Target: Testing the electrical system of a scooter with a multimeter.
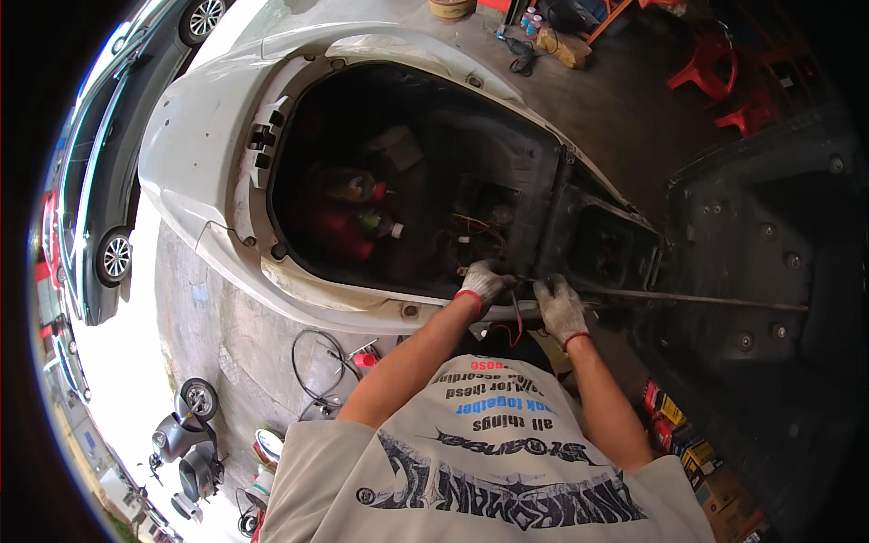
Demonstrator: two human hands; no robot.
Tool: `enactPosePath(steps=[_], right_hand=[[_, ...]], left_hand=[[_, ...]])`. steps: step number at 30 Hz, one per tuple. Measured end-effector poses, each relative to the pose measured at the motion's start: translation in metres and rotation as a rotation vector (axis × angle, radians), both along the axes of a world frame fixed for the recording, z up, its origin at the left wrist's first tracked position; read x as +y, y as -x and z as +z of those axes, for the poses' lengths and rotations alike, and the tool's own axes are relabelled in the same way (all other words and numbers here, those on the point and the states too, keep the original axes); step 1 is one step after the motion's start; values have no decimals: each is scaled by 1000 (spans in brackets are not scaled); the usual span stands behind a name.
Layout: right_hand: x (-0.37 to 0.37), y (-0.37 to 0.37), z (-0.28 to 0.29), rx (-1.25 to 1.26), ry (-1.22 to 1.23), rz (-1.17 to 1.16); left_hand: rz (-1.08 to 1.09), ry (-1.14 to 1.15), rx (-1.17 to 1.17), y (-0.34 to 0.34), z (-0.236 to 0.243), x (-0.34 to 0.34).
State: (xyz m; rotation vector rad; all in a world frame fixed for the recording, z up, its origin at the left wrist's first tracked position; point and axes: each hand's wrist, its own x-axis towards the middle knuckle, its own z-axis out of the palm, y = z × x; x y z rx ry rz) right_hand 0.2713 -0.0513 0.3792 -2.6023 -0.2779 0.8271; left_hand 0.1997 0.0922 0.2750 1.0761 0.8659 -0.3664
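A scooter with pale bodywork (190, 136) fills the middle, its black storage compartment (425, 109) exposed. My left hand (484, 281), in a whitish knitted glove with a red cuff, is closed at the compartment's near rim; what its fingers hold is hidden. Just to its right, my right hand (562, 308), gloved alike, has its fingers bent together at the edge; I cannot make out what is in them. A thin red wire (519, 328) hangs between the hands. Loose orange and yellow wires (480, 226) lie inside the compartment, beyond my left hand.
Two bottles (358, 187) (385, 224) lie in the compartment. A thin rod (706, 300) runs rightward to the black raised seat underside (733, 235). Black cable (297, 357) lies on the floor at left. Red plastic chairs (711, 68), a power drill (522, 56) and boxes (701, 457) stand around.
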Motion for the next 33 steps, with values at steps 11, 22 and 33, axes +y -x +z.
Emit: enactPosePath(steps=[11, 22, 33], right_hand=[[106, -72, -62, 54, -39, 646], [128, -61, -144, 131, 176, 851], [130, -63, -155, 146, 143, 859]], left_hand=[[-83, -184, 9, 0, 4, -7], [-260, -402, 98, -4, 9, -3], [-201, -296, 79, 1, -14, -11]])
